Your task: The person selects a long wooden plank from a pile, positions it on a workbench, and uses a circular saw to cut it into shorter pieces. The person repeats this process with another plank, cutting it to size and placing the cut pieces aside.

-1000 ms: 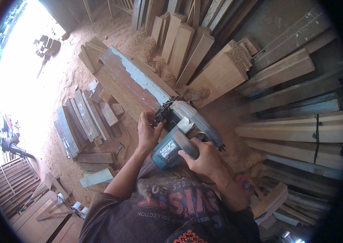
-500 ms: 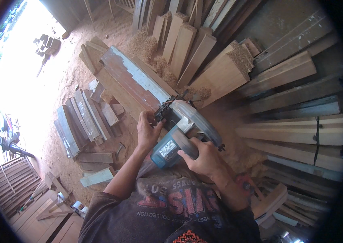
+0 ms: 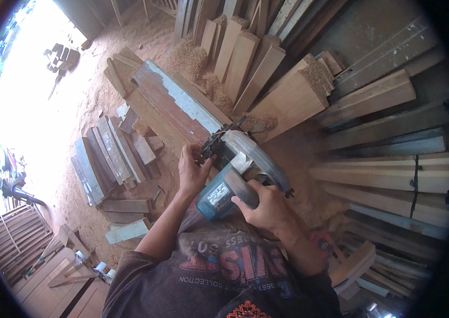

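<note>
A circular saw point(image 3: 217, 197) with a teal motor housing and a grey blade guard rests over the near end of a long board point(image 3: 174, 103). The board's face is partly brown, partly covered in pale, flaking paint. My right hand point(image 3: 268, 208) is closed around the saw's rear handle. At the saw's left side, my left hand point(image 3: 192, 168) has its fingers curled against the black base plate, thumb on its near edge. Those fingertips are partly hidden by the saw. The blade itself cannot be seen. Beneath the board lies a wider wooden beam point(image 3: 155, 121).
Sawdust piles point(image 3: 188, 59) lie beside the board. Several upright timbers point(image 3: 241, 61) stand beyond it, and stacked planks point(image 3: 383, 169) fill the right. To the left are short offcuts point(image 3: 110, 153) and a hammer point(image 3: 157, 194) on the dusty ground.
</note>
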Demonstrator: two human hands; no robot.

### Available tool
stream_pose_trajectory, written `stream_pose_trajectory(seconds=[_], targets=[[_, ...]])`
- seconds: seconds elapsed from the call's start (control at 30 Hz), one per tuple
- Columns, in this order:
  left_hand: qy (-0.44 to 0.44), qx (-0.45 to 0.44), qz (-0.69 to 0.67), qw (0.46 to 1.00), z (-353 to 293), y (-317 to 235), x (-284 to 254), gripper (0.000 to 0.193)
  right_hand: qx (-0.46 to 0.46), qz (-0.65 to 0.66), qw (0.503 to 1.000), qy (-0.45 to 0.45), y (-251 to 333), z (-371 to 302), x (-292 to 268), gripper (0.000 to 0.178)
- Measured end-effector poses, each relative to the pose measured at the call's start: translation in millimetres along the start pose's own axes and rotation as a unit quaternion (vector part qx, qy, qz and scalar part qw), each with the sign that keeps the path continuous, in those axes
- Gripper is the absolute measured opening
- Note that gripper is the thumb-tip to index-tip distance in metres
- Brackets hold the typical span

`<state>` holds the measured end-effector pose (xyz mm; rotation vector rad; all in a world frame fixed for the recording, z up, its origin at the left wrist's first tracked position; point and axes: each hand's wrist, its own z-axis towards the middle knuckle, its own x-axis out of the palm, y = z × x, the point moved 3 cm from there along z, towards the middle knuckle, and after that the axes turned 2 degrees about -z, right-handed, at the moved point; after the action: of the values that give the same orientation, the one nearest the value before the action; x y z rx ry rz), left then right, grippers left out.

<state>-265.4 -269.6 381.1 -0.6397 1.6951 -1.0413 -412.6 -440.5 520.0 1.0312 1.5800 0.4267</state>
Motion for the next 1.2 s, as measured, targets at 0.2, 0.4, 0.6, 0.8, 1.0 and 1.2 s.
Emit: stream_pose_trajectory(seconds=[0.2,0.4,0.6,0.8,1.0,1.2], targets=[[-0.005,0.012,0.007,1.000,2.6,-1.0,-1.4,0.049,-0.008,-0.008,1.000,-0.004,1.9,1.5,-0.8,0.032],[-0.007,0.001,-0.004,1.000,1.7,-5.9,-1.5,0.048,0.006,-0.001,1.000,0.011,3.2,0.3,-4.6,0.031],[-0.012,0.024,0.002,1.000,2.7,-8.9,-3.7,0.048,0.003,0.004,1.000,0.006,7.2,0.7,-6.7,0.032],[-0.014,0.028,0.001,1.000,2.9,-12.1,-7.2,0.048,0.000,-0.008,1.000,0.011,11.2,1.0,-9.9,0.032],[-0.017,0.018,-0.005,1.000,4.0,-12.8,-6.0,0.048,0.006,-0.018,1.000,0.012,10.4,1.7,-11.8,0.032],[-0.021,0.029,0.003,0.999,3.8,-12.3,-6.5,0.049,0.006,-0.014,1.000,0.021,12.3,0.7,-13.5,0.033]])
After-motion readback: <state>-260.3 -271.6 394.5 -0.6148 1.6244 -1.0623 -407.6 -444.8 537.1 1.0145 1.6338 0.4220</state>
